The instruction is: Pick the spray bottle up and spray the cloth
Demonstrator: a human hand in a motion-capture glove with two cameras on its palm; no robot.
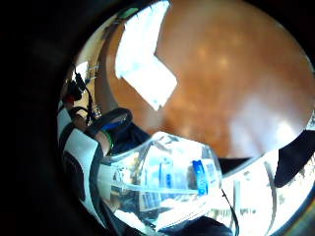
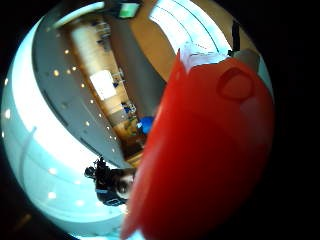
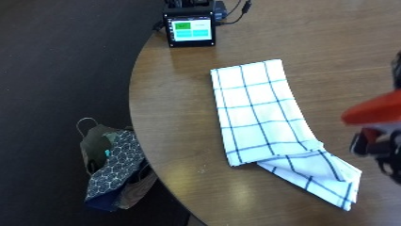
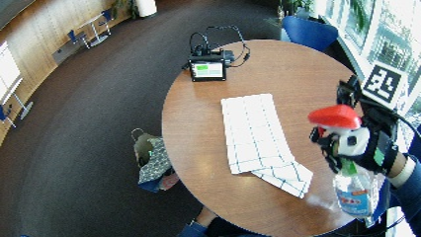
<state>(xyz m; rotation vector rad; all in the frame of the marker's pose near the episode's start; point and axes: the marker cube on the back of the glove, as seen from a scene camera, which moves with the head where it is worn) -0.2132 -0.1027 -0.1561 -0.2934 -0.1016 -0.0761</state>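
The gloved right hand (image 4: 358,145) has its fingers curled around the spray bottle (image 4: 349,182) and holds it up in the air, off to the side of the cloth (image 3: 276,129). The bottle has a red top (image 4: 335,116) and a clear body. The cloth lies flat on the round table (image 4: 283,64), with one corner folded. A small screen (image 3: 190,29) sits past the cloth's far end.
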